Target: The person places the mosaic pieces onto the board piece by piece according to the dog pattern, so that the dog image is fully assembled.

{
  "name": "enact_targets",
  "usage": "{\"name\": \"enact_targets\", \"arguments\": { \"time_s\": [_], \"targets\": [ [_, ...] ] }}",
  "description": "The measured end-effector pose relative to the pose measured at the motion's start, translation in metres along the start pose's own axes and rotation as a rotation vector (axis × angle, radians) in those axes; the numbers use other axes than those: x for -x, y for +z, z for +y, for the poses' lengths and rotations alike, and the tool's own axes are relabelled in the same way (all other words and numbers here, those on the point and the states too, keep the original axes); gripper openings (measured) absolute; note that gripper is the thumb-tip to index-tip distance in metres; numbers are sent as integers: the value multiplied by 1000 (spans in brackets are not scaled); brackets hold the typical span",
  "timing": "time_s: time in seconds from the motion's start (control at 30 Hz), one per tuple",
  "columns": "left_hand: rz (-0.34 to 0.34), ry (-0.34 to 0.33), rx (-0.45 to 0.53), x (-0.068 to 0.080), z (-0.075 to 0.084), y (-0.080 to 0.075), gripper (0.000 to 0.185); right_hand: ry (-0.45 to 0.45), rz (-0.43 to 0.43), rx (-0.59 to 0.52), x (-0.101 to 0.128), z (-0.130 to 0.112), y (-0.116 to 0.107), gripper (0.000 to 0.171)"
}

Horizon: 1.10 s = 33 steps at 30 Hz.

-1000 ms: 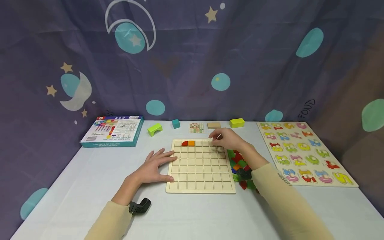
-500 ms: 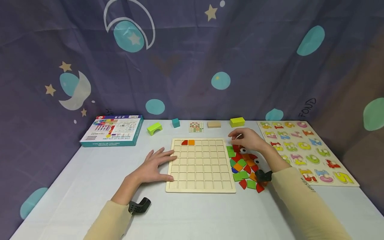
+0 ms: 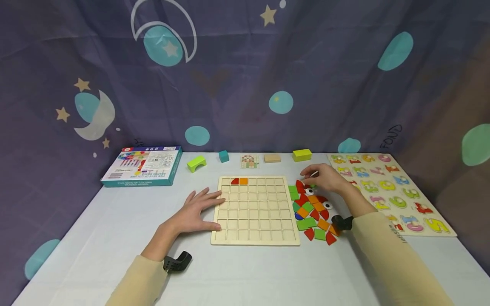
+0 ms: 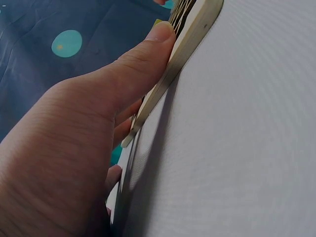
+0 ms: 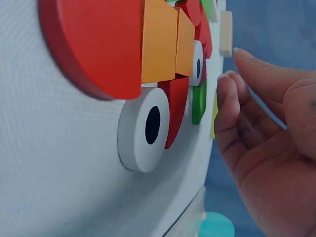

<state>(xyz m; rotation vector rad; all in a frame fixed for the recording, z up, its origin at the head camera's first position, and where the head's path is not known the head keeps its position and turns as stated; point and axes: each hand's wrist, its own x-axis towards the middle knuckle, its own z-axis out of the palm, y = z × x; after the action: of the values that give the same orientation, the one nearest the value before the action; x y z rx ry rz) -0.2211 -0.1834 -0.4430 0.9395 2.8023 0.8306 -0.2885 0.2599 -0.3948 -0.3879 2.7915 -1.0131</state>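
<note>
My left hand [image 3: 193,212] lies flat, fingers spread, against the grid board [image 3: 254,210] at 9 o'clock. My right hand [image 3: 323,178], fingers loosely curled and empty, hovers over the tile pile [image 3: 314,212] at 3 o'clock.

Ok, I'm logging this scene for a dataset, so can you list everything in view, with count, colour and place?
grid board: one, pale wood, table centre; a red piece and an orange piece sit in its top row
loose tiles: a pile, red, orange, green, one blue, two white eye discs, right of the board
number puzzle: one, multicoloured digits, far right
box: one, teal with print, back left
arch block: one, lime green, back row
cube: one, teal, back row
pattern card: one, back row
flat block: one, tan, back row
brick: one, yellow-green, back row
table: one, white cloth
backdrop: purple, moons and stars
left hand: flat against the board's left edge
right hand: over the pile's far end
</note>
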Motion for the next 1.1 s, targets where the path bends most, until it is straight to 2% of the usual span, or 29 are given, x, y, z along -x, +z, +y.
{"name": "enact_targets", "arguments": {
  "time_s": [0.5,0.7,0.83,1.1],
  "targets": [
    [-4,0,2,0,-1,1,84,43,3,1,6,11,-3,24],
    [-4,-16,-2,2,-1,-1,85,6,-7,4,2,4,0,25],
    [-6,-22,-9,3,-3,-1,86,21,-22,24,-3,-2,5,24],
    [10,16,-5,1,-1,0,84,41,-51,102,-9,-9,12,27]
  ]
}}
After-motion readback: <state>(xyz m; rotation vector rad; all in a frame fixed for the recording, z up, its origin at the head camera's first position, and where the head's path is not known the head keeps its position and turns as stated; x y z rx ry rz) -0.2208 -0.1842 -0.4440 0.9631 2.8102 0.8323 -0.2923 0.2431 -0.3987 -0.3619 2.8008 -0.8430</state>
